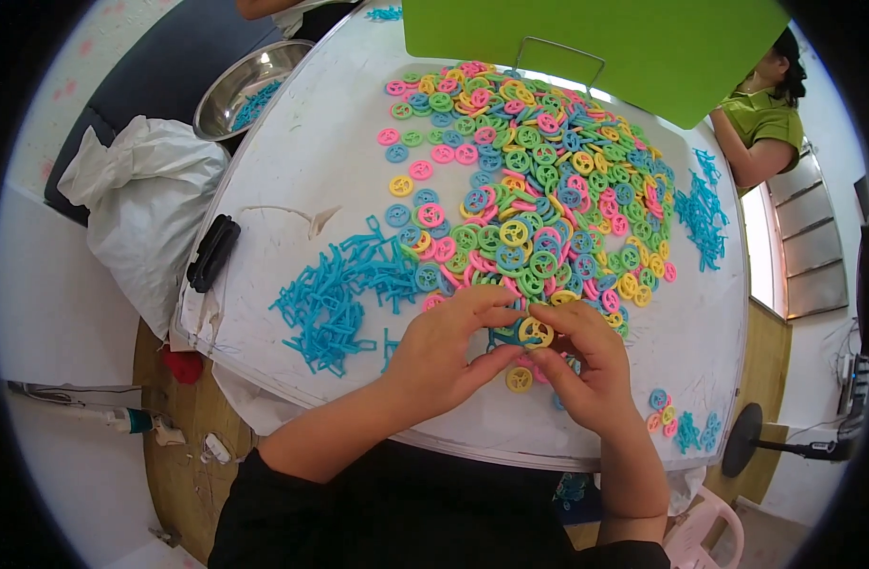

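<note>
Between both hands, over the near edge of a big heap of small plastic wheels [543, 180], is a yellow spoked wheel [536, 332]. My right hand [591, 365] pinches the wheel between thumb and fingers. With thumb and fingertips, my left hand [444, 346] grips a blue plastic piece [501, 338] against the wheel's left side; the fingers partly hide it. The heap mixes pink, yellow, green and blue wheels. Left of my left hand spreads a pile of blue forked plastic pieces [335, 294]. Another yellow wheel [519, 379] lies just below my hands.
A black case [213, 253] lies at the white table's [273, 190] left edge. Beyond are a steel bowl [221, 95] and a white sack [150, 209]. A green board [595, 47] stands at the back. At right are more blue pieces [702, 218] and a person in green [771, 128].
</note>
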The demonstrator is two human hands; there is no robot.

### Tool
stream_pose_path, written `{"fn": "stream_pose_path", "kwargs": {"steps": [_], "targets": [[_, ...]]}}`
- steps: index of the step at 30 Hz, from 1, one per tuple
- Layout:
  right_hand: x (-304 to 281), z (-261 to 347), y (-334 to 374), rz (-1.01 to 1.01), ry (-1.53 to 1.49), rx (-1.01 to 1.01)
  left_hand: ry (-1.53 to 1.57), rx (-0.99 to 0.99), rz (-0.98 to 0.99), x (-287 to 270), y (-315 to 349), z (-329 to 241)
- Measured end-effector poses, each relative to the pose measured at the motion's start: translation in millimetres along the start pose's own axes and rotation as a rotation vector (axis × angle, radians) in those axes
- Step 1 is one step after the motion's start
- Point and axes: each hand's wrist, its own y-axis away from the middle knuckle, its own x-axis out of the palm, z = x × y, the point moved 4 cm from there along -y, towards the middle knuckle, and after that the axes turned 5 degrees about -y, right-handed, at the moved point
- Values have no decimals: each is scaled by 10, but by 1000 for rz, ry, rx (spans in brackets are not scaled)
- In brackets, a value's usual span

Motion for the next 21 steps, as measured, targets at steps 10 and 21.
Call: {"fn": "stream_pose_path", "kwargs": {"steps": [10,21], "targets": [[51,156,-32,106,505,-182,-45,-29,15,35,33,-6],[24,-175,77,29,-131,141,156,-32,60,68,11,30]]}}
